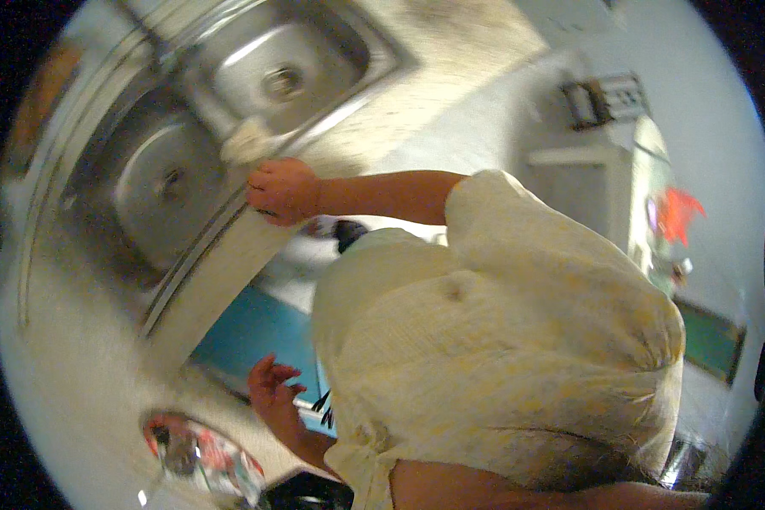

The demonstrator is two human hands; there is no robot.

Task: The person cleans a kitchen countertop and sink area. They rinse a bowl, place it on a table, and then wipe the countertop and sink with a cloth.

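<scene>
My right hand [284, 191] is curled at the front rim of a double-bowl stainless steel sink [338, 131]. Close by its fingers, a pale yellowish cloth or sponge [248, 140] rests by the divider between the bowls. Blur hides whether the fingers grip it. My left hand [273, 382] hovers near the counter's front edge, fingers apart and slightly bent, with nothing in it. Behind that hand is a blue cabinet front [258, 338] under the counter. Both bowls, each with a drain, show no dishes.
A faucet [146, 32] rises behind the sink. On the counter [102, 376] lie a red-and-white plastic package [197, 449] and, nearer, a black object [309, 491]. A pale cabinet [567, 185] and a green panel [707, 341] are to the right of the picture.
</scene>
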